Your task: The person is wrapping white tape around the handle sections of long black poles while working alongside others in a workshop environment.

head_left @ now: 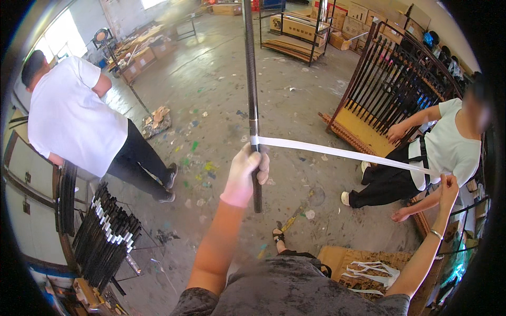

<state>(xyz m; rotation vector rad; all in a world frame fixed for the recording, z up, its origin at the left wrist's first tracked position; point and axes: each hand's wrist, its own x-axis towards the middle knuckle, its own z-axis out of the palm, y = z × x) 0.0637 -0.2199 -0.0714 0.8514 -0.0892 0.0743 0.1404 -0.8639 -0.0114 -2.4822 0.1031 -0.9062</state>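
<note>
A long dark rod [251, 79] stands nearly upright in front of me, its top running out of view. My left hand [246, 171], in a pale glove, is wrapped round it near its lower end. Just above the thumb, one end of a white strip of tape [337, 151] lies around the rod. From there the strip stretches taut to the right, sloping slightly down. Its far end is pinched between the fingers of my right hand [449, 188], which is bare, with a bracelet at the wrist. Behind that hand stands a person in a white shirt.
More white strips [371, 274] lie on a cardboard sheet [332, 258] at lower right. A bundle of black rods with white bands [108, 234] stands at lower left. Another person [79, 113] is at left. A rack of dark rods [395, 79] and cardboard boxes [356, 23] stand farther off.
</note>
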